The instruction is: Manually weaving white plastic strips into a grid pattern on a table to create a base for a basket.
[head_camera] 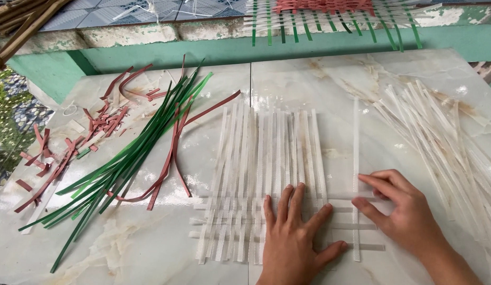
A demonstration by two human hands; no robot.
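I note white plastic straps (266, 158), ribbed and semi-matt, on a glossy polished marble tabletop (330, 79). Green straps (129, 158) appear smooth, shiny plastic; reddish-brown strap offcuts (97, 124) look matt.
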